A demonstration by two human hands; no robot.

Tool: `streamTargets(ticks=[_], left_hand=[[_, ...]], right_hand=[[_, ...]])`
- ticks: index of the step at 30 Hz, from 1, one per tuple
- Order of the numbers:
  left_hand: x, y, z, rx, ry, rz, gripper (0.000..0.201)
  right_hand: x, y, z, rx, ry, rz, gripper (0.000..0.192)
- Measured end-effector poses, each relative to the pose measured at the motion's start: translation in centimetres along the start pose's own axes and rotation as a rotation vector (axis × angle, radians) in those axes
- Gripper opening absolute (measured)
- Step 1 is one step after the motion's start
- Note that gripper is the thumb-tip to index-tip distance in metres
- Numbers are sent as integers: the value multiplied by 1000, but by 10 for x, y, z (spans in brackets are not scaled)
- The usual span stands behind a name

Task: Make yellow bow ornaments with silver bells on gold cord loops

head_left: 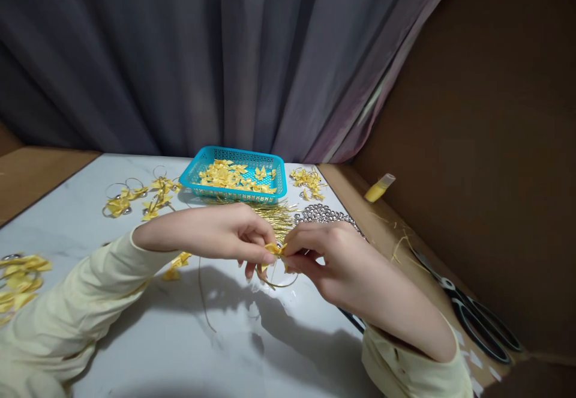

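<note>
Between my hands is a yellow ribbon bow (274, 249) with a small silver bell at its middle. A loop of gold cord (276, 285) hangs below it. My left hand (238, 233) pinches the bow from the left, thumb and fingertips closed. From the right, my right hand (321, 254) pinches its other side. Just behind them lie a bundle of gold wire ties (279, 215) and a heap of small silver bells (321, 213), partly hidden by my hands. Another yellow bow (176, 266) rests near my left wrist.
A blue plastic basket (231, 197) with yellow bows stands at the back. Bow-and-bell pieces (119, 205) lie left of it, and more bows (307, 182) right of it. Black-handled scissors (477, 320) and a yellow-and-clear tube (379, 188) are on the brown board at right.
</note>
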State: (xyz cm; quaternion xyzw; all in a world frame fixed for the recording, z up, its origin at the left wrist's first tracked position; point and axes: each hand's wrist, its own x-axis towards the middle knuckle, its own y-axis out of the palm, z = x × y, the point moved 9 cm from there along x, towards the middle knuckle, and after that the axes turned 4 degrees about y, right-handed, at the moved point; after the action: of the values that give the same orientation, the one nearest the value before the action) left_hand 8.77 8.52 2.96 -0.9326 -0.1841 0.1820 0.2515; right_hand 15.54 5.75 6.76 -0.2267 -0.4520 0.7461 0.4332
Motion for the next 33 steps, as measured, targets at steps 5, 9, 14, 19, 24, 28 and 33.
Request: streamTargets(ticks=[5,9,14,19,24,28,33], left_hand=[[-1,4,2,-49,-28,38,16],[-1,7,2,-41,-20,69,16],[-1,7,4,-19,-24,75,16],[-1,7,4,-4,-22,87,16],[0,6,0,13,-24,54,20],[0,4,-5,43,21,23,20],[-1,3,-4,33,33,0,21]], right_hand=[[-1,3,3,2,-23,28,21],[0,7,2,-21,-23,56,21],[0,12,4,-66,-43,58,23],[2,15,5,-89,-30,68,23],[5,14,2,-60,-19,75,22],[5,13,2,-50,-19,77,21],[3,13,2,-87,15,73,19]])
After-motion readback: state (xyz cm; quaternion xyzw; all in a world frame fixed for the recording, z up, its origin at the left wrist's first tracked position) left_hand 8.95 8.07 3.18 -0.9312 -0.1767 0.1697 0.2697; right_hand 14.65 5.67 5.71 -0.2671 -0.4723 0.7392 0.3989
